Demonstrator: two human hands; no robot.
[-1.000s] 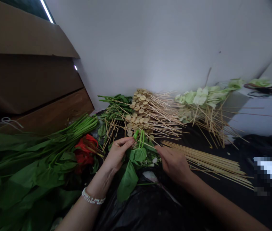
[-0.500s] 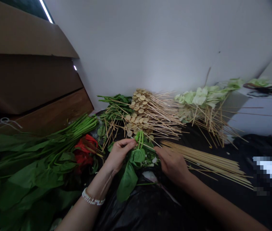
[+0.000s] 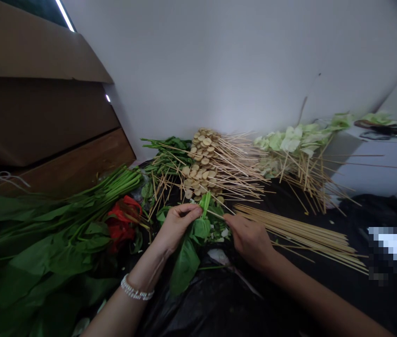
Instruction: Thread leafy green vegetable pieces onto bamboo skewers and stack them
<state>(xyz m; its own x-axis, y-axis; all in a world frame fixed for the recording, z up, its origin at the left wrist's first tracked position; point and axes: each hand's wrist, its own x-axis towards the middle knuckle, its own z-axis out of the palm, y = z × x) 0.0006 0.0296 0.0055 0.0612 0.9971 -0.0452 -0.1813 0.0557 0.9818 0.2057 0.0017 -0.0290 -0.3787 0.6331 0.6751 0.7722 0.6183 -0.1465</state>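
My left hand [image 3: 177, 225], with a beaded bracelet at its wrist, pinches a folded bunch of green leafy vegetable [image 3: 200, 228] between thumb and fingers. Broad leaves hang down below that hand. My right hand [image 3: 252, 238] is closed on a thin wooden skewer [image 3: 215, 214], whose far end meets the green stems at my left fingertips. Whether the tip has passed through the stems cannot be made out. Just behind the hands lie skewers threaded with pale round slices [image 3: 203, 175].
Long leafy greens [image 3: 51, 243] and a red bag [image 3: 124, 220] lie left. Bare skewers [image 3: 303, 234] spread right, on black plastic [image 3: 219, 304]. Skewered greens [image 3: 172, 152] and pale cabbage pieces [image 3: 299, 139] line the wall. A cardboard box [image 3: 37, 117] stands back left.
The green stems at my left fingertips are now bunched closer together and tilt more to the right. Both hands stay in nearly the same place, and the view has shifted slightly.
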